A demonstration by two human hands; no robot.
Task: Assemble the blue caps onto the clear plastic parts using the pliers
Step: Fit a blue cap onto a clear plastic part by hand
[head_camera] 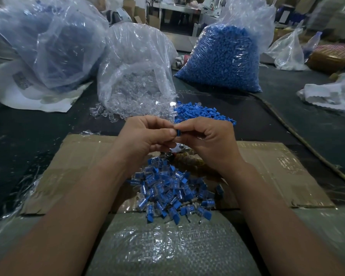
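Currently the worktop (28,146) carries the clear-parts bag (135,76) beyond-left of the fingers and the blue-cap bag (223,58) beyond-right, each spilling a loose heap just past the fingertips. The cardboard sheet (277,166) under the hands holds the finished pile (173,194) directly below them. Left hand (147,136) and right hand (209,136) meet tip to tip, both pinching one blue cap (179,133), long axis roughly upright and equally near either hand; any clear part behind it is hidden, pliers not identifiable, and free room looks to be downward toward the pile.
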